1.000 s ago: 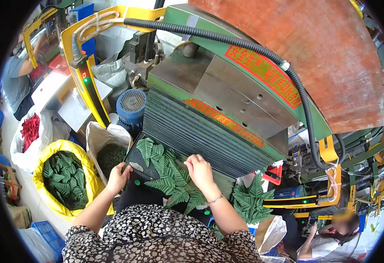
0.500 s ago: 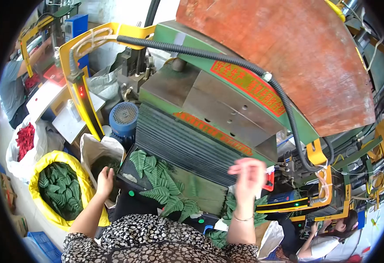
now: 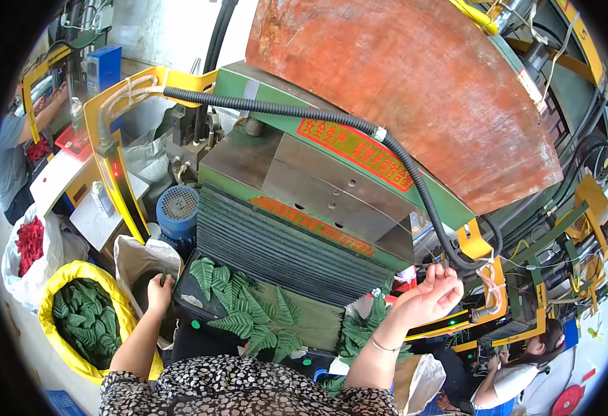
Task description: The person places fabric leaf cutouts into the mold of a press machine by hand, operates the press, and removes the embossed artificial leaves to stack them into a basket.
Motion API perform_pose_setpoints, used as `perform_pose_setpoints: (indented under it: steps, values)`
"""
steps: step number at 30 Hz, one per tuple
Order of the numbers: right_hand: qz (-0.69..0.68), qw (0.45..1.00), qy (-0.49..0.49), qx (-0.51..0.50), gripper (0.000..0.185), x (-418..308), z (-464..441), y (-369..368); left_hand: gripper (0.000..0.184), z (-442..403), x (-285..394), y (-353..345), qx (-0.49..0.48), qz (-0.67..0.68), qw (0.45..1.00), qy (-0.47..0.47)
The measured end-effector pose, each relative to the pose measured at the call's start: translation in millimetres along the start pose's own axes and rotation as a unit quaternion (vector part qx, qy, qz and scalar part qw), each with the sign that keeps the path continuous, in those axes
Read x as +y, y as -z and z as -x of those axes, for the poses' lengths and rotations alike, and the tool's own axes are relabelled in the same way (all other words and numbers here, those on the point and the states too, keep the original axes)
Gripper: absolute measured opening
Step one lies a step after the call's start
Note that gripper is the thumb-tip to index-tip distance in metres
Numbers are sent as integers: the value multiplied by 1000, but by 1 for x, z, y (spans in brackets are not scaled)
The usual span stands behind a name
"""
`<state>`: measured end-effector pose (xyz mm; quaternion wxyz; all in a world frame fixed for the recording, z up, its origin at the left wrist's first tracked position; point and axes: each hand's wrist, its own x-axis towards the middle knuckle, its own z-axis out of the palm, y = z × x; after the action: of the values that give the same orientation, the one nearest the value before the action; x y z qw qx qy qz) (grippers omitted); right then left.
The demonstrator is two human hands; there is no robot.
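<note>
My left hand is over the mouth of a white bag, fingers closed around a small dark green bit that I cannot make out. On the right, my right hand is raised near a yellow guard bar, palm showing and fingers loosely curled, with nothing visible in it. Between the hands, green fern leaves lie spread over the front of the press bed. More fern leaves are heaped beside my right forearm.
A green press with a rust-red disc stands ahead. Yellow guards flank it. At left are a yellow sack of leaves, a blue motor and a white bag with red pieces. Other people work at far left and lower right.
My right hand has moved right, away from the front of the press. The left hand's fingers have closed. A fern leaf now lies further right among the spread leaves. The whole view has shifted.
</note>
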<state>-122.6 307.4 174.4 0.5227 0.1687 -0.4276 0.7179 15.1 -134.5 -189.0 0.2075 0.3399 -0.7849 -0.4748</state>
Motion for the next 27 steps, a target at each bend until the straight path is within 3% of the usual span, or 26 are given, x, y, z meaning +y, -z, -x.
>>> perform_pose_setpoints:
  steps: [2,4,6,8,10,13,15,19,22,27]
  values:
    - [46,998,46,-11,12,-12,10,-7,25,-2,-1,-3,-8,8,1000,14]
    - [74,975,171,-117,14,-28,34,-8,25,-2,9,-1,-14,15,999,31]
    - [73,887,235,-391,16,-50,50,-8,23,1,24,4,-29,28,997,67]
    - [165,834,252,-462,18,-54,51,-30,23,-8,8,-4,-34,17,998,52]
    - [277,799,311,-433,20,-7,45,-55,22,-16,-7,-9,-45,-5,999,21]
    - [221,831,328,-392,21,80,29,-86,23,-16,3,-7,-97,59,989,98]
    - [212,832,340,-384,24,98,25,-90,23,-21,4,-9,-119,94,979,135]
    - [224,831,322,-395,24,87,30,-90,25,-21,-27,-26,-72,181,962,193]
    - [201,899,161,-355,25,62,38,-85,26,-23,-27,-29,-61,155,962,216]
    - [250,875,85,-405,20,40,66,-14,25,-27,-1,0,-186,90,957,204]
